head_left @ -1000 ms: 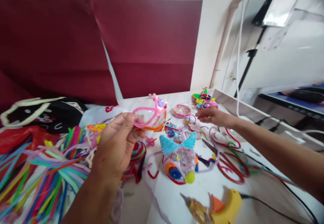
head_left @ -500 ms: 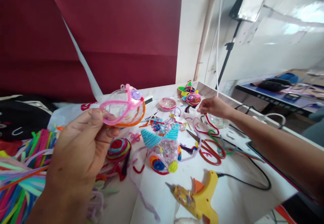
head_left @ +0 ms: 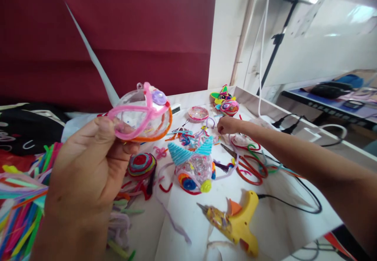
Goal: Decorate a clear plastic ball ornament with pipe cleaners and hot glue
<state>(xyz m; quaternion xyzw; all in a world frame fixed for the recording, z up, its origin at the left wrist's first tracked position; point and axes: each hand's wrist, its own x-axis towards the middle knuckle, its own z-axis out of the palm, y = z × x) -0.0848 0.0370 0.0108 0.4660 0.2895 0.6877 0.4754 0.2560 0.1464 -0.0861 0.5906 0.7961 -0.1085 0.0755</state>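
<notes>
My left hand (head_left: pixel 88 162) pinches a clear plastic ball ornament (head_left: pixel 129 100) trimmed with pink and orange pipe cleaners, raised above the table's left part. A lilac coiled disc with a pale bead sits on its right side. Farther off, my right hand (head_left: pixel 229 126) is down among craft pieces, its fingers curled and their tips hidden, so what they grip does not show. Loose pipe-cleaner pieces (head_left: pixel 185 137) lie just left of it. Nearer stands a clear ornament with blue pipe-cleaner ears (head_left: pixel 179 153), a yellow nose and coiled eyes.
Orange-handled scissors (head_left: pixel 250 170) lie right of the eared ornament. A yellow glue gun (head_left: pixel 235 221) with a black cord rests in front. Pipe cleaners (head_left: pixel 23 214) are heaped at left. A shallow clear bowl (head_left: pixel 198 114) and a finished colourful ornament (head_left: pixel 226 103) stand at the back.
My right hand has moved left, away from the red pipe cleaner, toward the loose pieces, and its fingers curl down. My left hand still holds the ornament. The view has shifted slightly.
</notes>
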